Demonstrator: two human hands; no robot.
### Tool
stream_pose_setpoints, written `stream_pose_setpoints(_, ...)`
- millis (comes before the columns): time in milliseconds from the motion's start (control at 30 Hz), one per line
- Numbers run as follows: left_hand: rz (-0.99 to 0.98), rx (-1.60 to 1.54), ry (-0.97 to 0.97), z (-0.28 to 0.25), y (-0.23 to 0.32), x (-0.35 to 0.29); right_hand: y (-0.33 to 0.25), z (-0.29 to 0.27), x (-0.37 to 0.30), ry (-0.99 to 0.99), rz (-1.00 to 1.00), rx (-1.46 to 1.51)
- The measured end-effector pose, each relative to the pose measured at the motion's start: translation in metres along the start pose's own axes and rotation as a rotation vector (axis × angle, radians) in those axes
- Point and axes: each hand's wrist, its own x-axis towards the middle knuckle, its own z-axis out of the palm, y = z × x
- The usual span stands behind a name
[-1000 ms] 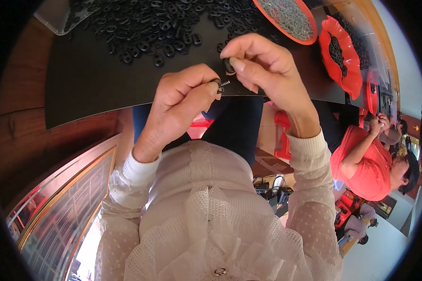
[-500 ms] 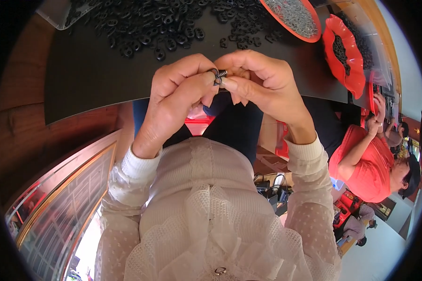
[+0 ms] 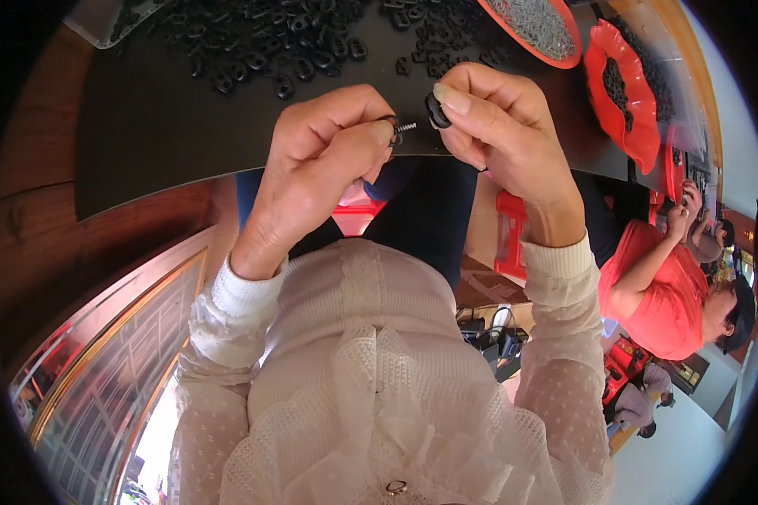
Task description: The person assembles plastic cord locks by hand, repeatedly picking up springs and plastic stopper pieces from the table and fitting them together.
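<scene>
Over the near edge of the black table, my left hand [image 3: 333, 160] pinches a small black cord-lock part [image 3: 394, 136] between thumb and curled fingers. A thin metal spring [image 3: 407, 127] sticks out of that part toward the right. Apart from it, my right hand [image 3: 509, 122] grips a black oval cord-lock piece [image 3: 435, 111] between thumb and fingertips. My fingers cover some of both pieces. Beyond my hands lie a heap of black two-holed oval pieces [image 3: 290, 59] and a heap of smaller black parts [image 3: 442, 42].
An orange-red plate [image 3: 574, 55] of metal springs stands at the far right. Beside it is a wavy red dish [image 3: 644, 147] with small dark pieces. A clear plastic container [image 3: 101, 38] sits far left. A person in a red shirt [image 3: 653, 290] works at the right.
My hands were together at the small part and spring; now they are apart. My right hand has moved right and slightly away from me, and the oval piece now shows in it.
</scene>
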Motion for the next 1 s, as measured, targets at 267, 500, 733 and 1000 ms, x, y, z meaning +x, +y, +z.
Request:
stream_pose_setpoints(267, -0.013, 0.060, -0.030, 0.002, 0.003, 0.003, 0.000, -0.002, -0.002, -0.010, -0.005, -0.086)
stream_pose_setpoints(500, -0.067, 0.071, -0.064, 0.002, 0.005, 0.004, 0.000, -0.002, -0.003, -0.022, -0.018, -0.183)
stream_pose_setpoints(733, -0.030, 0.107, -0.055, 0.004, 0.004, 0.005, -0.005, -0.001, -0.003, -0.006, -0.031, -0.270)
stream_pose_setpoints(1000, -0.041, 0.186, -0.119, 0.002, 0.011, 0.008, -0.006, 0.000, -0.003, -0.011, -0.045, -0.320)
